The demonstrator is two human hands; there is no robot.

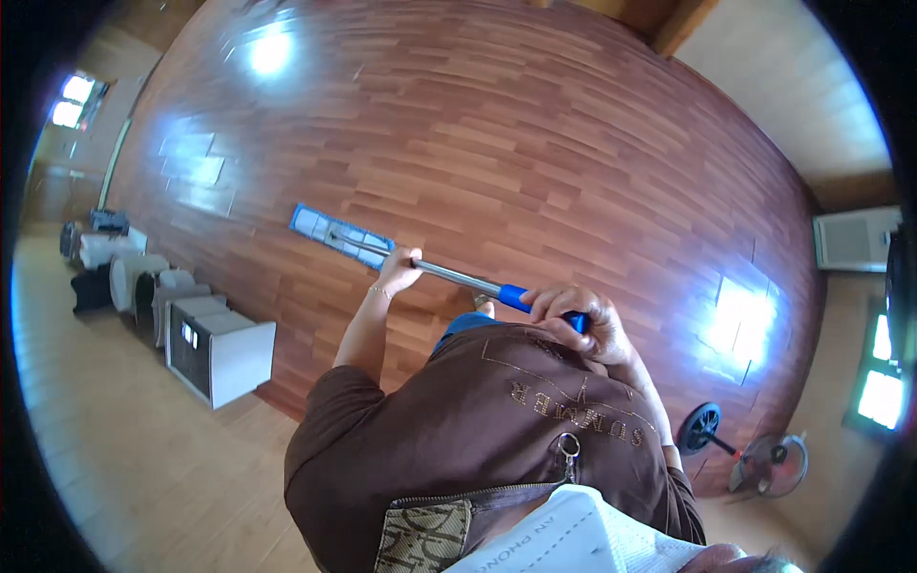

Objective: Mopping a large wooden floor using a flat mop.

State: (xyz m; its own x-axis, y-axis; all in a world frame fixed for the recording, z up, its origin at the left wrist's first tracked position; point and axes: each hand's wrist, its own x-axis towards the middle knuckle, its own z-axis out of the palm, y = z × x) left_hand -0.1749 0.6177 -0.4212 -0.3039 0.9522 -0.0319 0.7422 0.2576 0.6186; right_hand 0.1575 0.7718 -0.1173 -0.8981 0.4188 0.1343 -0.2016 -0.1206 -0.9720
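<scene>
A flat mop with a metal pole [458, 276] slants across in front of me. Its long blue-edged head [325, 229] lies flat on the wooden floor [497, 143], ahead and to the left. My left hand [399, 272] is wrapped around the pole close above the mop head as seen here. At the upper end, my right hand [583, 320] grips the blue handle [516, 297], whose end pokes out past the fingers. Part of my bare foot [486, 308] shows beneath the pole.
Along the left wall stand a white cabinet with a dark front [234, 349], pale rounded containers [129, 279] and other items. A standing fan [772, 465] with a round black base [700, 428] is at the right. A white boxy appliance [857, 239] stands by the right wall.
</scene>
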